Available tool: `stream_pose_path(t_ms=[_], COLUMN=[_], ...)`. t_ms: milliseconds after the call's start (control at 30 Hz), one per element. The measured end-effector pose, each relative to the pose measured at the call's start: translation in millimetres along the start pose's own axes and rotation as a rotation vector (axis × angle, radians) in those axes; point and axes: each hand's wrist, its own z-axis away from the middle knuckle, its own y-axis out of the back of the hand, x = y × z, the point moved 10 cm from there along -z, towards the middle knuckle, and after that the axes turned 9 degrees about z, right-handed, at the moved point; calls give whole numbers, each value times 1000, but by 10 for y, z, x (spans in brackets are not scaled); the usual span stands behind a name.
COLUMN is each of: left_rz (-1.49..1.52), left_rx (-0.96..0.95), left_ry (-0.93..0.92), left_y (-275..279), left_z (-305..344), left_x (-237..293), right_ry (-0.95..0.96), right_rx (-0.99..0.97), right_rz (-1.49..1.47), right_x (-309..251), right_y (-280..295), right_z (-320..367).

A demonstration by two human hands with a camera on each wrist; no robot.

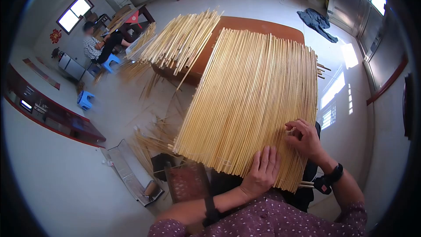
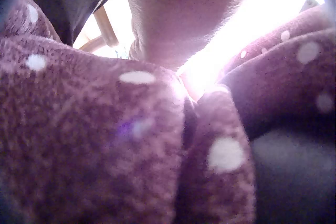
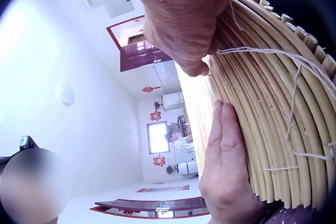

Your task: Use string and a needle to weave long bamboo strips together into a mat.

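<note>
A wide mat of thin straw-coloured sticks (image 1: 250, 96) lies in front of the person, over the lap and the brown table. My left hand (image 1: 262, 171) rests palm down on its near edge, fingers straight and close together; the right wrist view shows this hand (image 3: 228, 166) flat on the sticks (image 3: 268, 129). Above and to the right, my right hand (image 1: 303, 139) has bent fingers low over the mat. From its fingertips a white thread (image 3: 252, 49) runs across the sticks in the right wrist view, where the hand (image 3: 184, 19) pinches it. Purple dotted cloth (image 2: 105, 140) fills most of the left wrist view.
Loose sticks (image 1: 184, 39) are heaped on the left of the brown table (image 1: 263, 25), with more scattered on the floor. A person (image 1: 94, 46) sits on a blue stool (image 1: 110, 62) at the back left. Dark cloth (image 1: 316, 21) lies on the floor at the right.
</note>
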Motion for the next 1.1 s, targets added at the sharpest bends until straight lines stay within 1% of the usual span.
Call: stream_pose_path(t_ms=[67,100,167,200,267,300,367,600,733,833,900,1033,1100], left_rz=[-25,-10,37,95,33,60,44,37,35,27,25,38,39], left_rx=[13,0,-4,-14,-36,-36,-52,-115,-142,-139,-129,-130,-126], left_ry=[-1,-7,-4,-27,4,-3,0,2,11,10,13,20,19], left_y=[25,29,-7,-56,-74,-70,-74,-103,-113,-117,-105,-90,-78], left_z=[-13,-19,-29,-33,-34,-37,-53,-64,-69,-62,-68,-76,-86], left_x=[2,18,-13,24,10,15,8,-1,0,-3,-5,-11,-9], right_ry=[-30,-8,-74,-80,-103,-128,20,-28,-53,-18,38,49,13], right_rx=[-21,-7,-2,11,36,32,123,144,74,112,156,157,111], right_rz=[-33,-48,-135,-236,-321,-307,-199,-94,-35,-32,-14,10,27], right_x=[77,35,79,183,216,243,101,84,129,97,37,5,18], right_y=[-37,1,12,-27,7,15,166,145,58,86,128,94,76], right_z=[7,30,34,52,98,104,114,73,78,72,64,87,93])
